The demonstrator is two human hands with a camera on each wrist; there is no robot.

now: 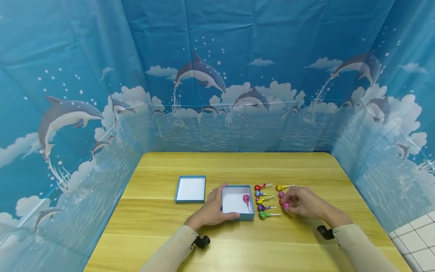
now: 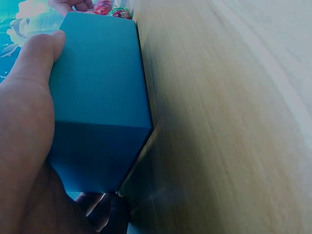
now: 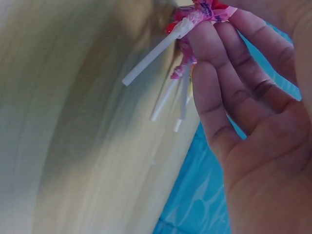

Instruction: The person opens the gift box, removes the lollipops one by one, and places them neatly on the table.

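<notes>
We pinched a red-wrapped lollipop (image 1: 284,204) in our right hand (image 1: 304,206), just beside the row of other lollipops (image 1: 266,201), while our left hand (image 1: 212,209) curled round the blue box (image 1: 238,218). A loose pinch could drop it among them. Bare table (image 1: 238,162) lay beyond.

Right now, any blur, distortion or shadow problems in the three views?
Head view: evenly lit, sharp, wide-angle bowing of the backdrop; the box and table are clear. Left wrist view: tilted, table grain smeared, dark shadow beside the box. Right wrist view: lollipop and fingers sharp, table behind soft.
</notes>
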